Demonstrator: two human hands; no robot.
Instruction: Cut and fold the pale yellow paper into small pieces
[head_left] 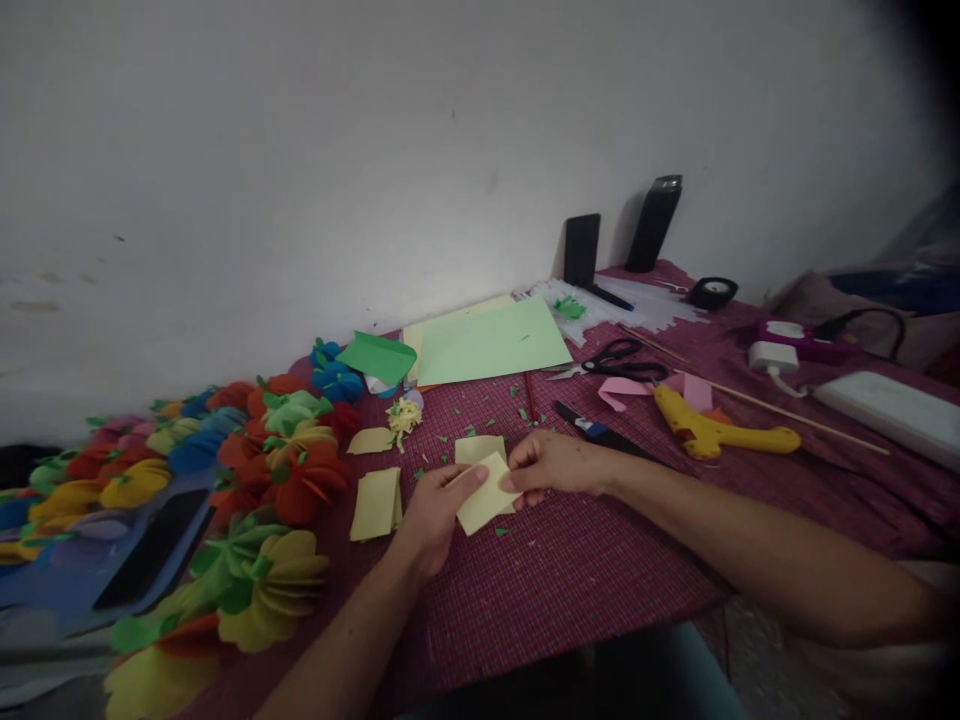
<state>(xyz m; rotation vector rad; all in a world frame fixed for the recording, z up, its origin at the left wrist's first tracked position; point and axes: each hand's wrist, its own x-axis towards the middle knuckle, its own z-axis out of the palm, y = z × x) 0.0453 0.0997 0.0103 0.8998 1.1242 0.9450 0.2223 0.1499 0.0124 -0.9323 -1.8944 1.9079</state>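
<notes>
Between my two hands is a small rectangle of pale yellow paper (484,497), held tilted above the table. My left hand (433,515) grips its left edge, thumb on top. At its right edge, my right hand (551,465) pinches the paper between thumb and fingers. Another yellow paper piece (480,449) lies on the cloth just behind, partly hidden by the held one. Left of my left hand sits a small stack of yellow paper (375,505). Beyond that stack are a curved yellow cutout (371,441) and a bunch of yellow scraps (404,420).
Many colourful paper pumpkin shapes (307,480) crowd the left side. Light green sheets (487,342) lie by the wall. Black-handled scissors (619,357), a utility knife (589,424), a yellow glue gun (712,430) and a thin stick (787,408) lie at right. A dark bottle (654,225) stands behind.
</notes>
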